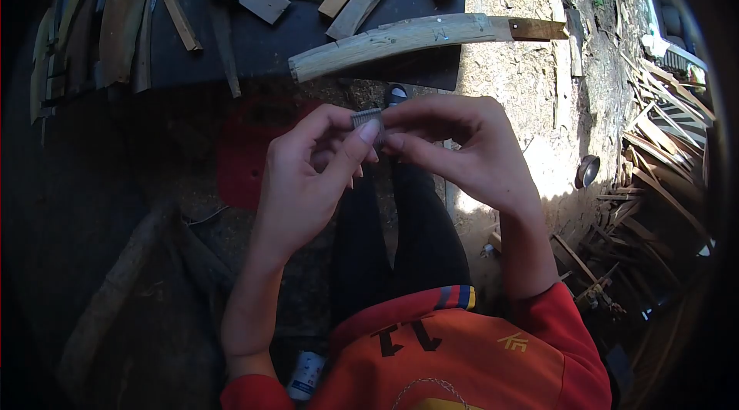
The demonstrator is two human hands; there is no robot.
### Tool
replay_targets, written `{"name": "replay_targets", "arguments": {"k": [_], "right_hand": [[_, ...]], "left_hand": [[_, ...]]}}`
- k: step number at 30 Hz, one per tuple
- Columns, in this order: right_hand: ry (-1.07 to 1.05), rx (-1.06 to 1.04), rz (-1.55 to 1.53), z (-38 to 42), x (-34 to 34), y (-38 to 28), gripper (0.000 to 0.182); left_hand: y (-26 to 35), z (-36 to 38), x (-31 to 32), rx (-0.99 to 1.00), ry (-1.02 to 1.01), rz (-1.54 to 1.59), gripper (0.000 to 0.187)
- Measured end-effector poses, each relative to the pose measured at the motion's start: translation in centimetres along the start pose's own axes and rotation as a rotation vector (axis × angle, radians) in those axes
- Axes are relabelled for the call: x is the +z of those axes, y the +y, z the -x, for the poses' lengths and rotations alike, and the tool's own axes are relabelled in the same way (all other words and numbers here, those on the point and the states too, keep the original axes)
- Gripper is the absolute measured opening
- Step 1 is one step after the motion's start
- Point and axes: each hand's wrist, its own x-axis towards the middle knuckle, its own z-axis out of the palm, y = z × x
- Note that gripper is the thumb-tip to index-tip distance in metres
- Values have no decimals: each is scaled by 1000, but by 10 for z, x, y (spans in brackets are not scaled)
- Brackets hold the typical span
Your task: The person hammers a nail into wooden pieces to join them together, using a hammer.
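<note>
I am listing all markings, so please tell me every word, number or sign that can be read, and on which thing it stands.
"11": black, on the orange-red shirt.
Yellow emblem, same shirt: too unclear to read.
Dark mark, perhaps "M": on the long curved wood piece.
White container: printing too small and blurred to read.

A small grey ribbed strip [366, 116] sits tilted in the left hand [311, 157].

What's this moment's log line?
left hand: pinching small ridged piece | right hand: fingertips at its edge | curved wooden piece: on table, overhanging edge
</note>
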Motion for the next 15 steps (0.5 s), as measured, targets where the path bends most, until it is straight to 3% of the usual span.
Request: {"name": "replay_targets", "arguments": {"k": [5, 15], "right_hand": [[6, -24, -14, -4, 5, -1, 26], [102, -99, 156, -13, 21, 3, 19]], "left_hand": [[-1, 0, 0, 21, 43, -45, 18], [-6, -4, 6, 259, 148, -469, 18]]}}
